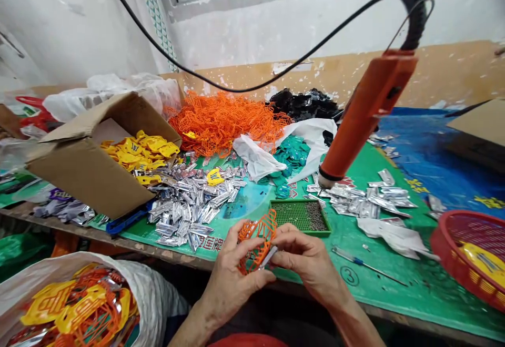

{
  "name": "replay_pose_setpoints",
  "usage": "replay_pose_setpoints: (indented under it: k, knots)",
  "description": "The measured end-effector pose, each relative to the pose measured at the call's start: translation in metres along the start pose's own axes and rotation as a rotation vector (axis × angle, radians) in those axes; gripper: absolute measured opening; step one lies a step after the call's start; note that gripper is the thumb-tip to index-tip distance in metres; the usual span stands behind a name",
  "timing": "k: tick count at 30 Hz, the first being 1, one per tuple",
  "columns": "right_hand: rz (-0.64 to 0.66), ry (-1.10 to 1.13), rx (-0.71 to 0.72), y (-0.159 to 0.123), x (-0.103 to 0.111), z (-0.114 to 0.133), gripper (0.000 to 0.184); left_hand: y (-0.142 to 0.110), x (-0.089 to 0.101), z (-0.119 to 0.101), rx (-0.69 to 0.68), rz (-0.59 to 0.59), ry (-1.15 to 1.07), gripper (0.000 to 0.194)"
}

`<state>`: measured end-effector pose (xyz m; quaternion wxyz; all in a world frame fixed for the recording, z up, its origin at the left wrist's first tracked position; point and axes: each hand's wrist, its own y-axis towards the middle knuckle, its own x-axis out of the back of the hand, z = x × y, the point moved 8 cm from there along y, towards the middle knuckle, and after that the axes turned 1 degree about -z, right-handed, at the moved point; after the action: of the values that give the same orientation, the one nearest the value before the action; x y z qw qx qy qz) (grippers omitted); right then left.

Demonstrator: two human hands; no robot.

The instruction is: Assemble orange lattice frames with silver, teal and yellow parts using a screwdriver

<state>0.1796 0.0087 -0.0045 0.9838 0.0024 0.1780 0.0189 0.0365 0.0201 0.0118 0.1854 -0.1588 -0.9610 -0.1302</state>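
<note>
My left hand (239, 271) is closed around an orange plastic lattice frame (262, 231), held upright above the table's front edge. My right hand (302, 256) pinches a small silvery metal piece (269, 256) against the frame's right side. Just behind both hands lies a green tray (290, 213) with small dark screws (315, 215) in its right part. An orange electric screwdriver (361, 121) hangs tip down at the right, touched by neither hand.
Silvery pieces (185, 205) are heaped left of centre, beside a cardboard box (94, 168) of yellow parts (138, 150). Orange frames (224, 121) pile up behind. A hand screwdriver (366, 265) and red basket (465, 252) are at right; a white sack (153, 294) stands front left.
</note>
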Motion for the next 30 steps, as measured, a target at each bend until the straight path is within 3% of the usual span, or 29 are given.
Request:
replay_pose_setpoints:
  k: [5,9,13,30]
  knots:
    - [-0.031,-0.083,0.13,-0.018,0.012,0.0,0.009,-0.012,-0.007,-0.024,-0.375,0.004,0.301,0.05]
    - [-0.029,-0.142,0.241,-0.029,0.011,0.005,0.01,-0.02,-0.009,-0.039,-0.529,-0.013,0.471,0.051]
    - [-0.033,-0.184,0.346,-0.038,0.008,0.013,0.013,-0.024,-0.01,-0.045,-0.6,-0.025,0.56,0.04]
    - [-0.043,-0.173,0.409,-0.054,0.006,0.012,0.021,-0.033,-0.008,-0.068,-0.763,-0.061,0.678,0.025]
